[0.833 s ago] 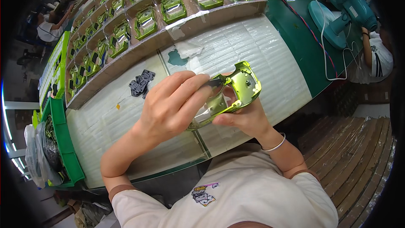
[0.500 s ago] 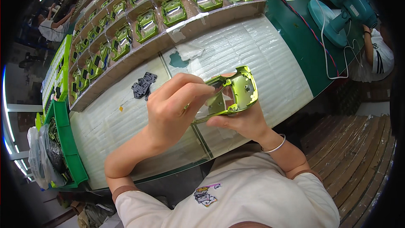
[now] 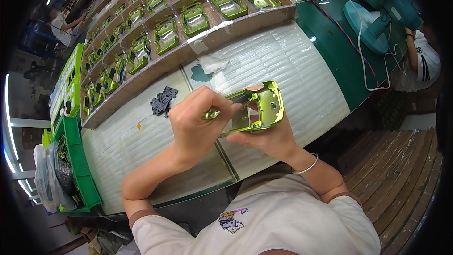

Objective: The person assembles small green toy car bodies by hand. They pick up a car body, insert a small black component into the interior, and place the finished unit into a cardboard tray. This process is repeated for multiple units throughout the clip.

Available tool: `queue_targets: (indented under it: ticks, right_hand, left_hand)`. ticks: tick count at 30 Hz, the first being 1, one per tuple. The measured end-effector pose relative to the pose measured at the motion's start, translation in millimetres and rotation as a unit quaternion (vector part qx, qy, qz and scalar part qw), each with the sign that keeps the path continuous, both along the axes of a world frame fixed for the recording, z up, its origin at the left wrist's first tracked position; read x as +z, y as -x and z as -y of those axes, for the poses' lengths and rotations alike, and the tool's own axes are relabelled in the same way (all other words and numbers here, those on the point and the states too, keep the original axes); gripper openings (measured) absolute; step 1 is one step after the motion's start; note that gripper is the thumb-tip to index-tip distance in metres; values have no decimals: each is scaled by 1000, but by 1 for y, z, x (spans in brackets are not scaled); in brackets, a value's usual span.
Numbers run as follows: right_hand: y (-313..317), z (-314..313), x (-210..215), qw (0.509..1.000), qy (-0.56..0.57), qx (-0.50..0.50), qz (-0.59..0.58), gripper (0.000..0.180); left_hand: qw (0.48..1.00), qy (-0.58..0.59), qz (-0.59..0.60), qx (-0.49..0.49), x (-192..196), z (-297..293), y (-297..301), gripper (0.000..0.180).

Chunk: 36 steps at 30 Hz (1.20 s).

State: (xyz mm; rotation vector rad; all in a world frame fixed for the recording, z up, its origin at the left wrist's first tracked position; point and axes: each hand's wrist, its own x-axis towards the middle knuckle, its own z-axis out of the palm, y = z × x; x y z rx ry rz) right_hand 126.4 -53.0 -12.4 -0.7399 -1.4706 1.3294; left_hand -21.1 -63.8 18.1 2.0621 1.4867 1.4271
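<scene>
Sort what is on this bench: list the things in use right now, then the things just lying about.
In use:
left hand
right hand
green metal frame, held by both hands

Lying about:
small black parts on the white mat
divided tray of similar green frames
teal fan
green crate

A long table (image 3: 330,52) with a green top, running from the lower left of the frame to the upper right. Spread over most of it, a white ribbed foam sheet (image 3: 283,61), split by a thin seam in the middle. Along the far edge, from upper left to top centre, a long brown cardboard tray (image 3: 245,23) with many boxes, each holding a shiny green metal part (image 3: 194,18). Left of centre on the foam, a small heap of dark little pieces (image 3: 162,101). Near it, a torn white scrap (image 3: 212,62). At the upper right, a teal fan (image 3: 377,14) with white and red wires (image 3: 363,56) trailing across the green top.
</scene>
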Motion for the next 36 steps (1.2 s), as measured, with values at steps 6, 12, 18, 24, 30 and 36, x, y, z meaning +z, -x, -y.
queue_targets:
  ticks: [6,12,18,24,30,36]
  right_hand:
    - [1,0,-9,996,-64,-25,65,65]
    - [2,0,-11,984,-163,-41,66,64]
    - [0,-1,-12,978,-186,-47,76,64]
    - [-4,2,-1,968,-218,-43,121,61]
    - [-8,4,-4,964,-212,0,162,68]
    - [0,7,4,944,-269,-2,193,76]
  left_hand:
    - [998,46,-39,3,3,3,2,23]
    - [998,27,-61,1,2,0,2,24]
    - [989,32,-128,-70,9,-9,9,27]
    - [990,-36,-82,-110,-10,-4,7,24]
    - [984,-114,-31,-133,-22,-10,6,35]
    - [976,-185,-91,-70,-14,-5,8,49]
